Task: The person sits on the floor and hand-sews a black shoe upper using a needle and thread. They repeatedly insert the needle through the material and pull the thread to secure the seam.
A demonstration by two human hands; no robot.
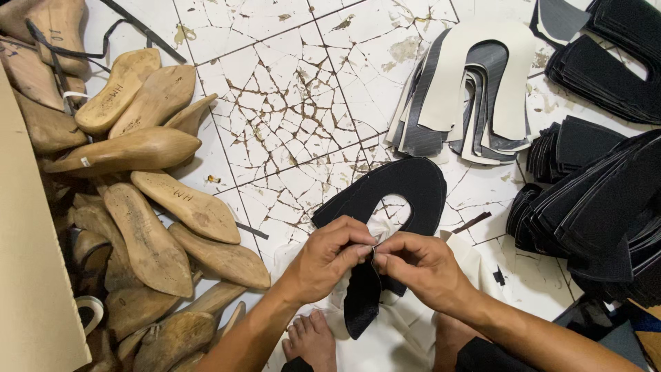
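A black U-shaped shoe upper piece (406, 184) lies on the cracked white tile floor, its near end lifted toward me. My left hand (329, 256) and my right hand (416, 265) meet at its inner edge, both pinching the black piece, with a thin white lining (385, 224) showing through the opening between them. One black leg of the piece (362, 300) hangs down below my hands over a white sheet (385, 337) on my lap.
Several wooden shoe lasts (148, 207) are piled at the left beside a cardboard sheet (31, 275). A stack of white and grey U-shaped pieces (468, 89) lies at the back. Stacks of black cut pieces (599, 193) fill the right. My bare foot (313, 341) is below.
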